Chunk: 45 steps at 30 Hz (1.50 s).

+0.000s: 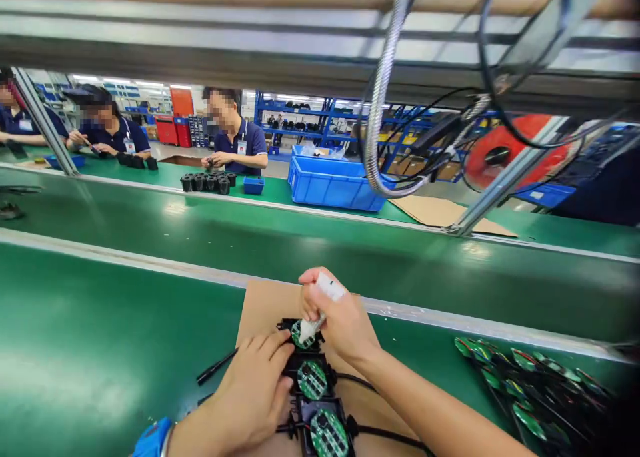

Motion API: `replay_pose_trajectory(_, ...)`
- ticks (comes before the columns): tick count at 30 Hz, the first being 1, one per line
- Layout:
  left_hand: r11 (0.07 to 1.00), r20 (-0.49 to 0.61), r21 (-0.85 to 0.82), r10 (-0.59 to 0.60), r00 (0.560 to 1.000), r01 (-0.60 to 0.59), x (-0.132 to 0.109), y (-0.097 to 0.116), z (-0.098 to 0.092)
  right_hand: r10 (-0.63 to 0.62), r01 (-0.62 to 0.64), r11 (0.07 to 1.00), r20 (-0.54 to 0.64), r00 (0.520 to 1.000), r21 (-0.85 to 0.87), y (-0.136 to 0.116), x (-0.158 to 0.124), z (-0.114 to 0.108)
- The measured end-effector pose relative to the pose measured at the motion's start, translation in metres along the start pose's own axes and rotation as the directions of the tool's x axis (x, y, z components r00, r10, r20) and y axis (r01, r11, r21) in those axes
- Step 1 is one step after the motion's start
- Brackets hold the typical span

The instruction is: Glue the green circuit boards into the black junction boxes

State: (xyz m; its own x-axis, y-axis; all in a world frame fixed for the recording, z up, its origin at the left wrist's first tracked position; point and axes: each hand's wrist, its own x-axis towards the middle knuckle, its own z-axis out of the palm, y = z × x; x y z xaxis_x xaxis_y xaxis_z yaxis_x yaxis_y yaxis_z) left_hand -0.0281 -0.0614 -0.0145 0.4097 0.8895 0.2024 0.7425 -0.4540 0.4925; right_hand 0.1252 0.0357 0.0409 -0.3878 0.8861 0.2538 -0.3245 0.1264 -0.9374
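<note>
My right hand (340, 317) is closed around a white squeeze tube (330, 287), its nozzle tilted down onto the farthest round green circuit board (301, 334). That board sits in a black plastic housing. Nearer to me, in the same row, are a second circuit board (313, 380) and a third circuit board (329, 433), each in its own black housing with black cable at the sides. With fingers stretched out, my left hand (255, 377) rests against the left edge of the housings. The row lies on brown cardboard (265, 303).
Several boards with black cables (530, 390) are piled at the right. Beyond the conveyor (250, 233), several people sit at a far bench with black parts (207, 182) and a blue bin (335, 183). A metal hose (375, 123) hangs overhead.
</note>
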Motion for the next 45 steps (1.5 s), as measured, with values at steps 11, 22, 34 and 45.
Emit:
replay_pose_trajectory(11, 0.999, 0.046, 0.047, 0.022, 0.999, -0.025, 0.0, -0.011, 0.0, -0.262, 0.262, 0.965, 0.128, 0.957, 0.016, 0.023, -0.003, 0.004)
replay_pose_trajectory(22, 0.995, 0.03, 0.089, 0.052, 0.998, -0.055, 0.001, -0.012, 0.002, -0.256, 0.263, 0.964, 0.118, 0.959, -0.041, 0.022, -0.008, 0.003)
replay_pose_trajectory(34, 0.988, 0.06, 0.134, 0.067, 0.996, -0.074, 0.001, -0.012, 0.0, -0.226, 0.235, 0.965, 0.089, 0.97, -0.114, 0.02, -0.02, -0.008)
replay_pose_trajectory(45, 0.98, 0.059, 0.172, 0.095, 0.994, -0.104, 0.001, -0.014, 0.001, -0.221, 0.229, 0.959, 0.062, 0.973, -0.167, 0.013, -0.028, -0.019)
